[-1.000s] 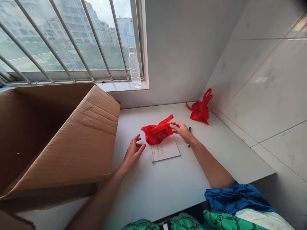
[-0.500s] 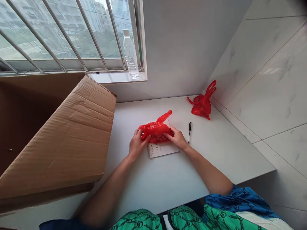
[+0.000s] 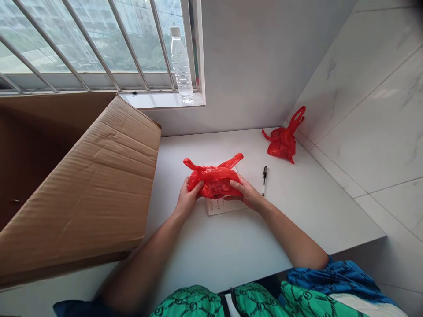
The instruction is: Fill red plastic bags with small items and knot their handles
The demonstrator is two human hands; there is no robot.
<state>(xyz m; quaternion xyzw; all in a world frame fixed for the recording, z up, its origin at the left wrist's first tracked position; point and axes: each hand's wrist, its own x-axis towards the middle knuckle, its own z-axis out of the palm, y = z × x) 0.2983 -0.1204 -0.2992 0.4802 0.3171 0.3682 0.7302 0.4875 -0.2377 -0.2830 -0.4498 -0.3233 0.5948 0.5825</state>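
Observation:
A crumpled red plastic bag [image 3: 216,181] is held between my two hands over the white table, its two handles flopping up and outward. Around its left end my left hand [image 3: 189,193] is closed, thumb on the front. My right hand [image 3: 246,193] grips the right end, thumb on top and fingers beneath. What the bag contains, if anything, cannot be made out. Under it lies a notebook [image 3: 224,207] with handwriting on the page, mostly covered by the bag.
Right of the notebook lies a black-capped pen [image 3: 265,179]. A second red plastic bag [image 3: 283,143] sits in the back right corner. At left stands a large open cardboard box [image 3: 109,176]. On the windowsill is a clear water bottle [image 3: 182,68], beside the barred window.
Both hands have shifted their hold on the bag, with the right fingers now beneath it. The left handle now sticks up and out. The camera view has shifted slightly.

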